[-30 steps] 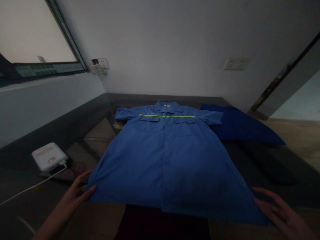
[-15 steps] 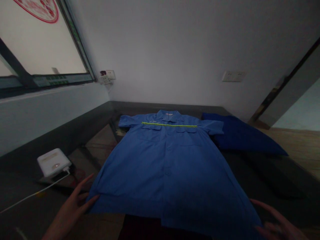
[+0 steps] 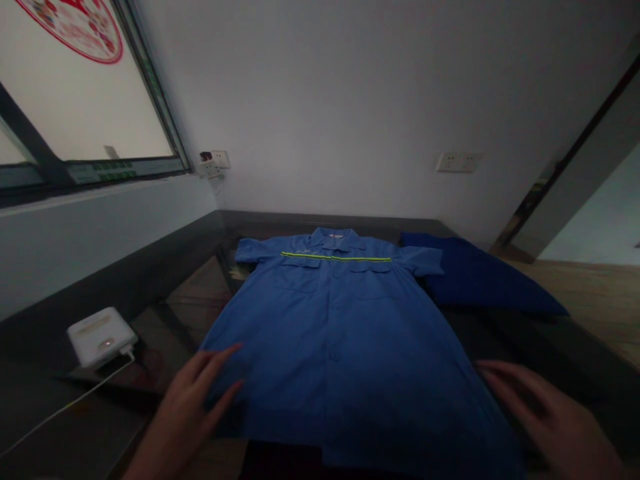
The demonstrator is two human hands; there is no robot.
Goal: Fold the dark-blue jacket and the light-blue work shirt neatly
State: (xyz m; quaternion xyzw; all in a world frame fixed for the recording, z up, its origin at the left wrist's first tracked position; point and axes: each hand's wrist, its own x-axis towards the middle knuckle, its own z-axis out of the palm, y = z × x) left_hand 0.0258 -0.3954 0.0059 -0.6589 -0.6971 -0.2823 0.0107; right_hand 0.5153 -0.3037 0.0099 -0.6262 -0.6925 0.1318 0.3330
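A blue short-sleeved work shirt with a yellow-green reflective stripe across the chest lies spread flat, front up, on a dark table. My left hand rests on the shirt's lower left part, fingers stretched out and apart. Over the lower right edge of the shirt is my right hand, its fingers also extended and slightly blurred. Neither hand holds anything.
A white power bank with a white cable sits on the table at the left. A dark blue folded cloth lies right of the shirt. Wall sockets and a window are behind; wooden floor shows at the right.
Both hands moved from the shirt's bottom corners inward and up onto the fabric. The view tilted up slightly.
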